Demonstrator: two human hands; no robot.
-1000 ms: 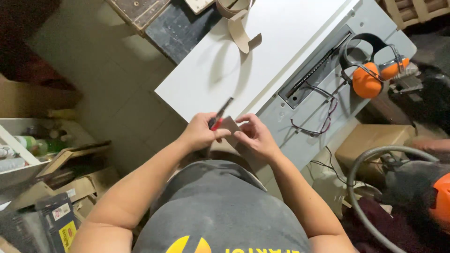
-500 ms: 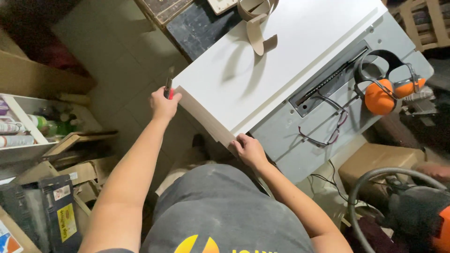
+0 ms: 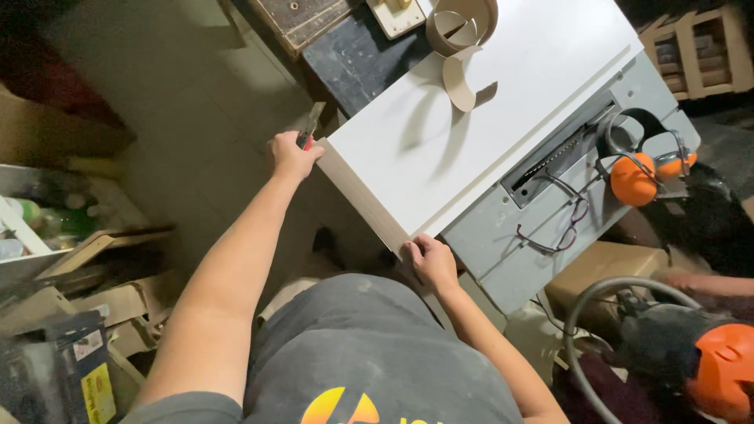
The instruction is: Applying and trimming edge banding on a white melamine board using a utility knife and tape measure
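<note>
Workshop table saw (image 3: 503, 251) carrying a white panel (image 3: 471, 118). Left hand (image 3: 292, 157), fingers closed around a knife (image 3: 308, 126), sits at the panel's far corner; right hand (image 3: 430, 259) pinches edge banding (image 3: 357, 192) at its near corner.

Person wears a dark grey short-sleeved T-shirt (image 3: 369, 345), cloth dusted with pale specks and smudges across the belly. Low on the front, a round print in yellow shading to orange, cut off by the frame edge, with pale lettering beside it. Sleeve hem visible at the left shoulder. Forearms bare to both hands: left (image 3: 292, 157), right (image 3: 430, 261). No gloves, watch or rings seen.
</note>
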